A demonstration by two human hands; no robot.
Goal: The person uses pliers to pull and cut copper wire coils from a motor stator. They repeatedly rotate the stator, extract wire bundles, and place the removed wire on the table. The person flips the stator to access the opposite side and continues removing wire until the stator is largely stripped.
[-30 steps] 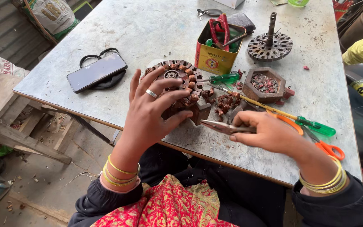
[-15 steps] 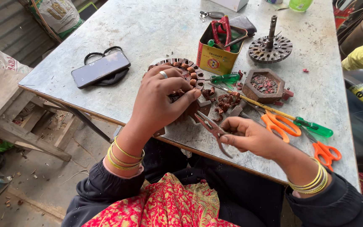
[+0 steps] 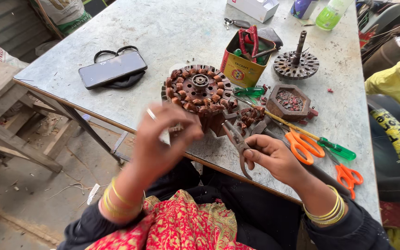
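A: Head view, left to right from the stator (image 3: 200, 90): a phone (image 3: 112, 68) lay far left of it on the table (image 3: 116, 28).

B: And the left hand (image 3: 163, 139)?

A: Half a second earlier it lay flat on the stator; now it had lifted off just in front, blurred, fingers loosely curled, holding nothing I could make out.

B: So the stator sat uncovered.

A: Yes, windings exposed. Right of it, the right hand (image 3: 274, 159) gripped pliers (image 3: 237, 143), their tips pointing at the stator's near edge, closer than before.

B: Beyond that?

A: A tin (image 3: 241, 65) behind, orange scissors (image 3: 302, 143) further right.
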